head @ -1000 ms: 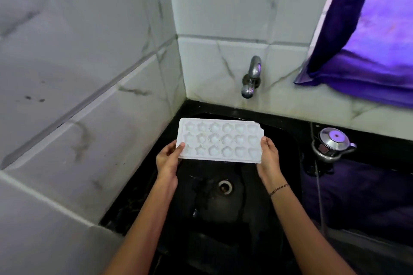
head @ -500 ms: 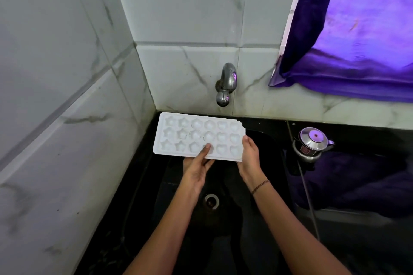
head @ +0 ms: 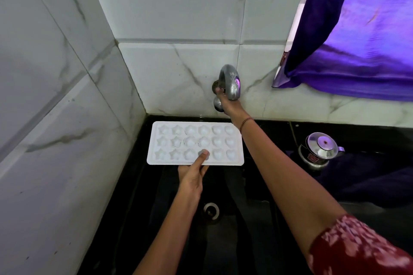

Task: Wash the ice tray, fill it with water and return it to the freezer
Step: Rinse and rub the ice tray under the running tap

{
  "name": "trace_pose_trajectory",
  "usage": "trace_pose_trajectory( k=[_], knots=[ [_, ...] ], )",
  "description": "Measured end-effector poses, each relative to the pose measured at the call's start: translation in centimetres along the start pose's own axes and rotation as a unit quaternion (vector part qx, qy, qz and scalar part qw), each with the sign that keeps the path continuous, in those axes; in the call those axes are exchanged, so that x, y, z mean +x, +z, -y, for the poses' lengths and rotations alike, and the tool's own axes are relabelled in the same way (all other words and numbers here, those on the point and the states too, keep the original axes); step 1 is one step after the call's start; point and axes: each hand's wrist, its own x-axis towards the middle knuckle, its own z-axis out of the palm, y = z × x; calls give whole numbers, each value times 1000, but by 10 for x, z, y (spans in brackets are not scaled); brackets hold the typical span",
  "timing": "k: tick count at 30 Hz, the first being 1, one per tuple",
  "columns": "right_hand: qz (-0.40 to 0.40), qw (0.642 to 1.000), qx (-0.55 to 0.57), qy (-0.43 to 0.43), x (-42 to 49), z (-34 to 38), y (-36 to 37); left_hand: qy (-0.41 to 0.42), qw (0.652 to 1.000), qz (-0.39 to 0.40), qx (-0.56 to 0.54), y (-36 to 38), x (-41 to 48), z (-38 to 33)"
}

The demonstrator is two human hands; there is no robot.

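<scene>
A white ice tray with star and round moulds is held level over the black sink, just below the wall tap. My left hand grips its near edge, thumb on top in one mould, fingers hidden beneath. My right hand has reached up to the chrome tap on the tiled wall, with its fingers curled round the tap's underside. No water is visible running.
Marble-look tiled walls enclose the sink at the left and back. A steel lidded pot stands on the dark counter at the right. A purple curtain hangs at the upper right. The drain lies below my left wrist.
My right hand let go of the tray's right end and rose to the tap. My left hand alone now holds the tray by its near edge.
</scene>
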Motion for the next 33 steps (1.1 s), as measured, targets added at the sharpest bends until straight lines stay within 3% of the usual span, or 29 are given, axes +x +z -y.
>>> trace_pose_trajectory(
  k=[4,10,19,26,30,33],
  knots=[
    [35,997,43,55,24,-4,14,-2,1000,20,-5,0,4,-1],
    [-46,997,-42,44,39,-16,30,-1,999,49,-10,1,3,-2],
    [-101,986,-125,33,35,-16,36,7,999,50,12,-4,0,-5],
    [-31,986,-161,-33,0,-21,19,13,998,36,40,-12,-1,-2],
    [-41,981,-172,-79,-45,-39,1,9,999,39,37,-15,-1,2],
    [-21,996,-87,-22,-64,-49,-10,4,999,40,28,-15,-2,6]
  ],
)
